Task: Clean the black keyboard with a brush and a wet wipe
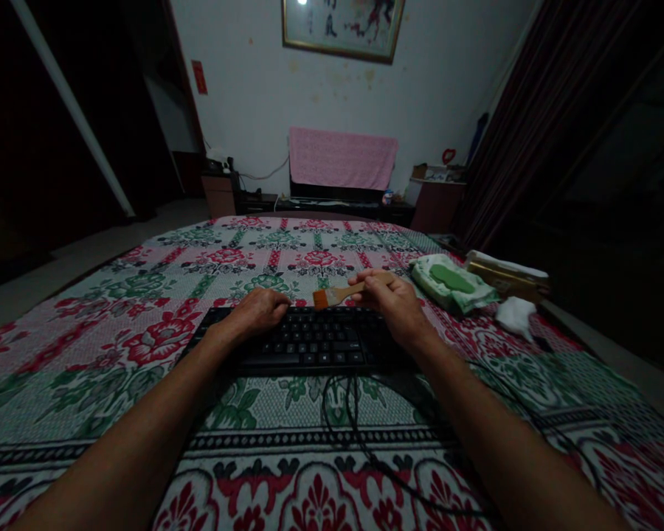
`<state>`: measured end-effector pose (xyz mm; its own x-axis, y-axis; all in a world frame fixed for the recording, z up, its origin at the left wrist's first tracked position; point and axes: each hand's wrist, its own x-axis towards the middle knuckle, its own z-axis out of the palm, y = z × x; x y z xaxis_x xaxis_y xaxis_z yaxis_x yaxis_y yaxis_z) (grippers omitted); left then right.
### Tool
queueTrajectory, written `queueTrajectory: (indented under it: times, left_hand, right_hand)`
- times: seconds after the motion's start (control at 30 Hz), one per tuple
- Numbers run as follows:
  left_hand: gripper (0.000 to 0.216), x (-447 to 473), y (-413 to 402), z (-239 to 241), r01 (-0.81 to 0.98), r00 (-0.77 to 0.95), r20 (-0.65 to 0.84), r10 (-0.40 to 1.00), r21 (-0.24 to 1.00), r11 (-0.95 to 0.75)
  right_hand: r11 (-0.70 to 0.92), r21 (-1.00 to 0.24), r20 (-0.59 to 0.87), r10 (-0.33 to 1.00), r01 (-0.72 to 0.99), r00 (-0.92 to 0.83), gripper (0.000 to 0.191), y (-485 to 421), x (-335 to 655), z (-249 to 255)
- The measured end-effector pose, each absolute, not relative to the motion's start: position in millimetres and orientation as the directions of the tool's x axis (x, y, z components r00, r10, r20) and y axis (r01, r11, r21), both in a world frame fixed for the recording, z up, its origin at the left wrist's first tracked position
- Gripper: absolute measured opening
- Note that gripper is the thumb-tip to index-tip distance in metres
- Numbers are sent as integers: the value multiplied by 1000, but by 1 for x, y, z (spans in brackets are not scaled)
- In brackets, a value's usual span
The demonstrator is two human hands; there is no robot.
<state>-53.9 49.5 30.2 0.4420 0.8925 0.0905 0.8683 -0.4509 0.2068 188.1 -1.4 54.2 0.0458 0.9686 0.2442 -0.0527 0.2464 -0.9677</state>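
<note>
A black keyboard (315,338) lies on the patterned cloth in front of me, its cable trailing off the near side. My right hand (394,301) is closed around the wooden handle of a flat paintbrush (340,293). The brush's orange bristles point left, just above the keyboard's far edge. My left hand (259,308) rests on the left part of the keyboard with its fingers curled over the far edge. Some keys on the left are hidden under this hand, and the right hand and forearm cover part of the right end.
A green and white pack of wipes (451,282) lies to the right, beside a gold tissue box (506,276) and a crumpled white tissue (516,316). Black cable (359,435) loops over the floral cloth (237,254). A pink towel (343,158) hangs beyond the table.
</note>
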Motion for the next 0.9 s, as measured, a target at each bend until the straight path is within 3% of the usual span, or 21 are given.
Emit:
queueTrajectory:
  times: [0.2,0.37,0.47,0.67,0.9]
  left_hand:
    - [36,-53,50,31,864,453,85,887,202,-461]
    - [34,-54,49,30,868,440,95,893,209,-450]
    - [34,-54,50,29,875,425,100,900,207,-437]
    - [35,-54,51,29,872,443,79,893,194,-449]
    - [38,-53,50,29,878,447,63,892,159,-452]
  right_hand:
    - [252,-966,251,968,55,-27,21,-3,177,46]
    - [323,-919,344,937,226,56,19,3,187,45]
    - [348,-913,372,924,212,90,21,4,189,46]
    - [370,-898,380,925,239,-6,21,3,186,43]
    - [362,-873,420,898,326,129,17,6,202,49]
